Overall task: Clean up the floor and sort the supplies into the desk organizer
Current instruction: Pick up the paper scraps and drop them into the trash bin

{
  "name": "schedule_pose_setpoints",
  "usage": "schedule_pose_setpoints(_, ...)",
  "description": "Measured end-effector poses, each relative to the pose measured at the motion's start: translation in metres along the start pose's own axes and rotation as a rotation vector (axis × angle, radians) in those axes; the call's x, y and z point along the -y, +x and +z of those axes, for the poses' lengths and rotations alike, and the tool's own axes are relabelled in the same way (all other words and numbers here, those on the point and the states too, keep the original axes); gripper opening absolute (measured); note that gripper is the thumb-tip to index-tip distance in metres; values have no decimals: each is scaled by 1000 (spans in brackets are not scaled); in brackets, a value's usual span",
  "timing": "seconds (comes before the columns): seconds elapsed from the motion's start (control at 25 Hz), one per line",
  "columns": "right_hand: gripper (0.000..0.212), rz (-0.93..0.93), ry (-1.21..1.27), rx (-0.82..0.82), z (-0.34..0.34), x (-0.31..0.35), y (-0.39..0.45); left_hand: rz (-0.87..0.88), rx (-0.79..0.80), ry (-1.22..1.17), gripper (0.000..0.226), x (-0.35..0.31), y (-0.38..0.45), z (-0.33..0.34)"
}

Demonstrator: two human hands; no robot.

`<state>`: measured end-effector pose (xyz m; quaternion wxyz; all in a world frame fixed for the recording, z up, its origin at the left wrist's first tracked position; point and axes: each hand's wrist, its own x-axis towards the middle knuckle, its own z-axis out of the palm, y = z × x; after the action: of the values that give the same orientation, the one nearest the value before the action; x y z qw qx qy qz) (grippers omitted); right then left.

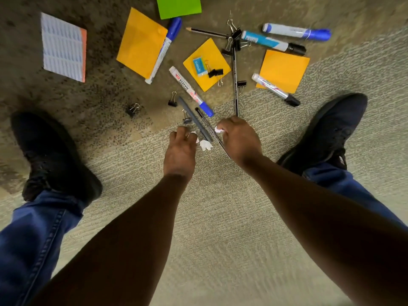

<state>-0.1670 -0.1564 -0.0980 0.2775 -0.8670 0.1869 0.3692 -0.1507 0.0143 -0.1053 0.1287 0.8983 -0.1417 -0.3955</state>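
Small white paper scraps (206,145) lie on the carpet floor (220,217) between the two hands. The left hand (180,151) has its fingers curled around a white scrap, and the right hand (239,138) pinches another scrap at its fingertips. A grey pen (194,119) and a thin black pen (209,130) lie slanted between the hands, the black one passing under the right hand. Beyond them lie a blue-capped marker (191,90), binder clips (172,100), orange sticky notes (141,43), a green note (178,6) and a lined notepad (64,47). Black shoes (53,157) stand at either side.
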Motion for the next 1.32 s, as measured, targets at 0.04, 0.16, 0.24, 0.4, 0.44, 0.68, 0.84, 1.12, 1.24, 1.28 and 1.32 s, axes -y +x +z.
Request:
schedule_pose_setpoints(0.04,42,-7,-26,5,5,2,3,0,1,-13,20,4,0,1)
schedule_pose_setpoints(0.16,44,-65,-103,6,13,6,6,-46,-21,-135,16,10,2,0)
schedule_pose_setpoints(0.24,42,-121,-166,16,13,8,5,9,-29,-149,19,8,0,-1)
schedule_pose_setpoints(0.4,42,-148,-213,54,13,10,5,68,11,-164,17,-5,-9,3)
schedule_pose_setpoints(0.44,40,-157,-220,49,13,10,5,61,7,-157,12,-8,-10,6)
schedule_pose_setpoints(0.68,15,-63,4,-68,16,-1,3,128,-51,-115,23,-14,-3,24)
schedule_pose_setpoints(0.84,7,186,368,-219,24,0,-8,103,4,-107,32,-13,-5,20)
schedule_pose_setpoints(1.12,4,284,680,-330,-14,30,-40,-297,-306,-405,15,-8,-31,-67)
schedule_pose_setpoints(1.24,7,325,748,-369,-59,47,-56,-401,-312,-557,23,-24,-43,-122)
schedule_pose_setpoints(1.28,8,336,760,-370,-76,52,-62,-409,-310,-579,27,-33,-46,-140)
schedule_pose_setpoints(1.32,8,343,774,-373,-92,56,-67,-403,-311,-591,29,-43,-48,-156)
